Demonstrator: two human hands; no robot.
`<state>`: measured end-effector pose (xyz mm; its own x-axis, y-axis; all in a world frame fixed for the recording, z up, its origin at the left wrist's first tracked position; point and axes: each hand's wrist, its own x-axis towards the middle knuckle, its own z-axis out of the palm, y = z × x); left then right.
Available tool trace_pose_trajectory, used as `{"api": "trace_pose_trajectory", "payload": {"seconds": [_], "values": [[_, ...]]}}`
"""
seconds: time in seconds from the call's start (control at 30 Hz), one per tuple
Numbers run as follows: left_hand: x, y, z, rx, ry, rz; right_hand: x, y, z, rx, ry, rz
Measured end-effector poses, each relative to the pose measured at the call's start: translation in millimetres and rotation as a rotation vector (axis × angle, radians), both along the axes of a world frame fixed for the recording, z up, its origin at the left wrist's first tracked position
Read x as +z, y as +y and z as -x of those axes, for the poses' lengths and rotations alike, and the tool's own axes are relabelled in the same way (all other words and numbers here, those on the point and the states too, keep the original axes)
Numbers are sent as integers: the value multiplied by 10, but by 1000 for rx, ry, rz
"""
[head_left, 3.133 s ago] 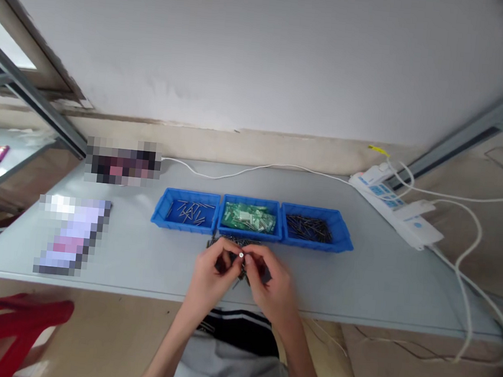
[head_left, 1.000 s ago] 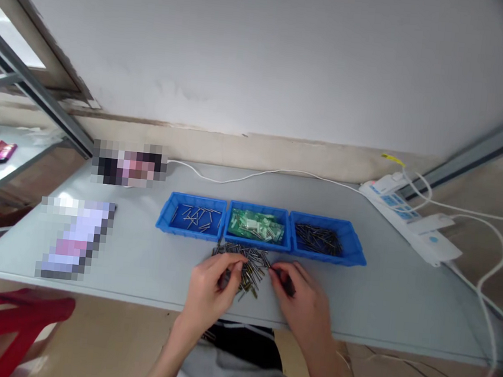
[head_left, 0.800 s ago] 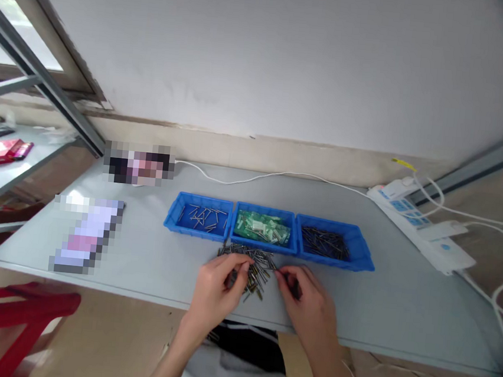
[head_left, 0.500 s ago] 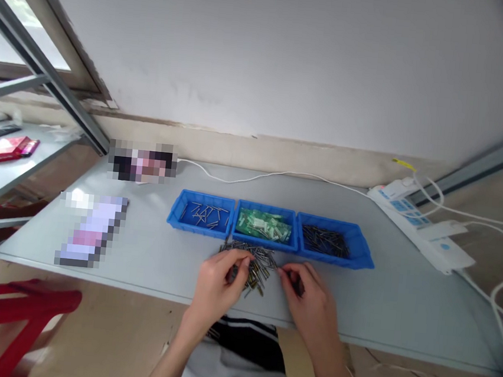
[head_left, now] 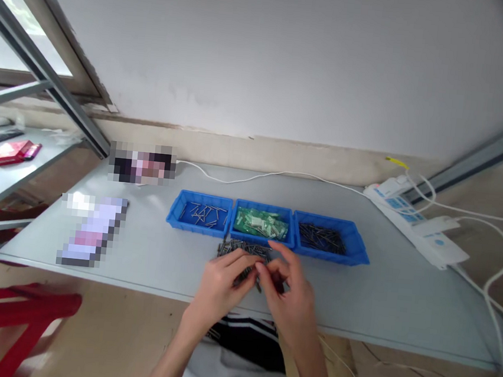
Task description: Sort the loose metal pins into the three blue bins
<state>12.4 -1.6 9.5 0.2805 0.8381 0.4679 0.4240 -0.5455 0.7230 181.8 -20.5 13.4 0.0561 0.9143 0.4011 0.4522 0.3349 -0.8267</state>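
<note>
Left hand [head_left: 224,275] and right hand [head_left: 290,292] meet at the fingertips over the near part of a pile of slim metal pins [head_left: 242,247], which lies on the table [head_left: 150,265] just nearer than the middle blue bin [head_left: 262,241]. Left grip: narrow, thumb and forefinger curled towards each other. Right grip: thumb close against the left fingertips, forefinger raised apart. Whether either holds a pin cannot be told; fingers hide it.

Risk, as judged: knuckles brushing the loose pile could roll pins towards the near edge, as no wall bounds them there.

Orientation: visible pins lie flat, their long axes crossing at mixed angles, without common direction; which ends lead cannot be told.
</note>
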Motion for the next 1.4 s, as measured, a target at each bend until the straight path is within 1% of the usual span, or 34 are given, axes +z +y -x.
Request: {"api": "trace_pose_trajectory", "payload": {"seconds": [0.1, 0.2, 0.3, 0.4, 0.5, 0.6, 0.7, 0.8, 0.9, 1.07, 1.27, 1.4], "values": [[-8, 6, -19, 4, -76, 0, 53, 33, 47, 25, 49, 31], [-28, 28, -42, 11, -152, 15, 57, 61, 23, 39, 78, 67], [-39, 51, -50, -4, -160, 27, -18, 78, 4, 45, 143, 103], [-39, 51, -39, -22, -123, 65, -127, 78, 6, 60, 233, 134], [-37, 35, -29, -52, -89, 98, -194, 55, 0, 48, 273, 128], [-32, 28, -30, -57, -100, 129, -195, 23, -27, 32, 208, 67], [-30, 29, -32, -32, -158, 160, -148, 12, -56, 5, 137, -39], [-30, 23, -29, -20, -200, 171, -83, 31, -73, 36, 117, -129], [-30, 16, -29, -13, -197, 186, -31, 56, -72, 68, 77, -173], [-29, 20, -34, -17, -168, 198, -3, 70, -45, 40, 26, -170], [-53, 36, -29, -29, -196, 203, -15, 71, -37, 69, 20, -170], [-70, 41, -23, -13, -233, 176, -35, 62, -55, 11, 56, -143]]}}
